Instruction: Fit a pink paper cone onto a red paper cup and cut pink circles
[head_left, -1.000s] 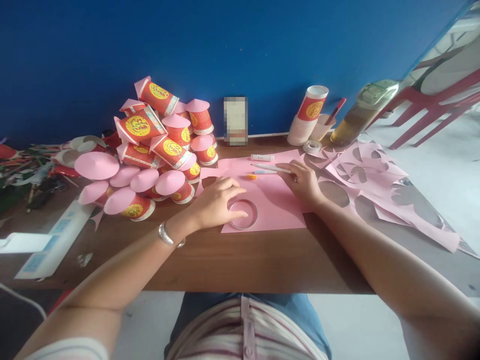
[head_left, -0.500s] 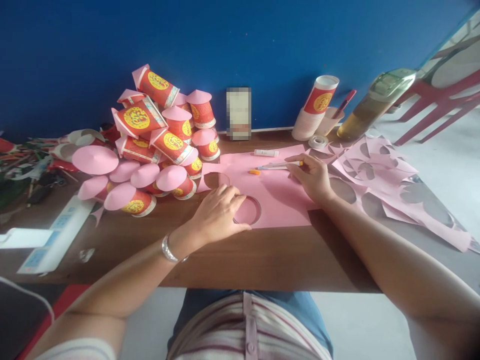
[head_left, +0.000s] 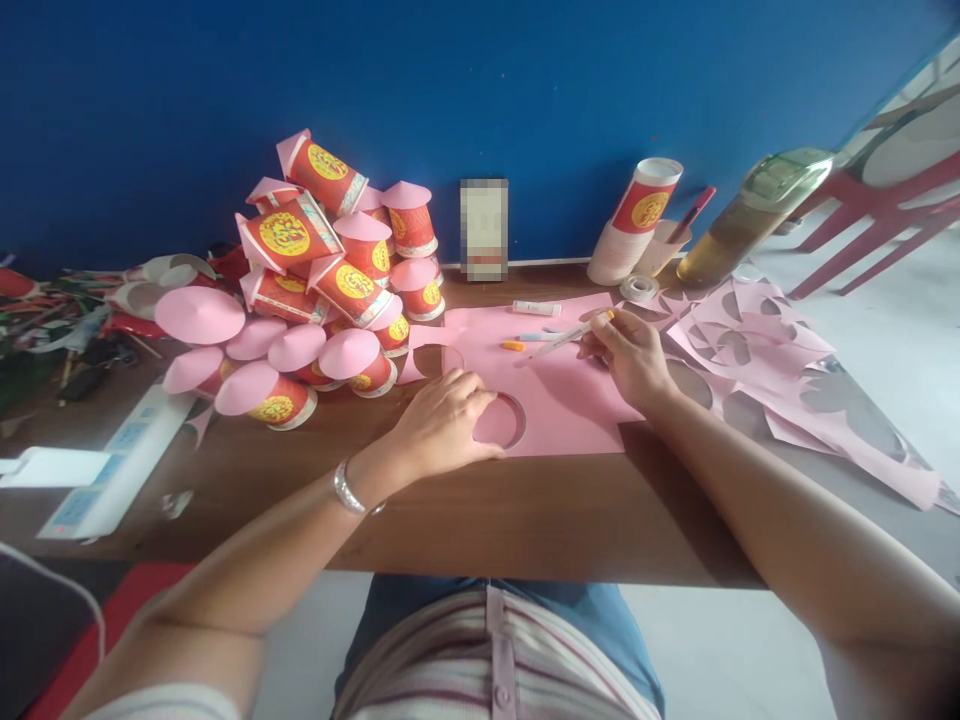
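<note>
A pink paper sheet (head_left: 555,400) lies flat on the brown table. Near its front left corner rests a thin ring (head_left: 520,420); my left hand (head_left: 450,425) grips its left side between thumb and fingers. My right hand (head_left: 630,360) holds a slim white pen (head_left: 562,341) with an orange end, raised over the sheet and pointing left. Below the pen lie a pale pen (head_left: 529,337) and an orange cap (head_left: 513,346). A white glue stick (head_left: 536,308) sits at the sheet's back edge.
Several red cups with pink paper cones (head_left: 285,235) are piled at the left, beside a white power strip (head_left: 120,465). Stacked paper cups (head_left: 622,250), a tape roll (head_left: 640,288) and a bottle (head_left: 742,220) stand at the back right. Cut pink scraps (head_left: 780,370) cover the right.
The pen in my right hand has lifted and tilted away from the pale pen, which stays on the sheet. My left hand remains at the ring.
</note>
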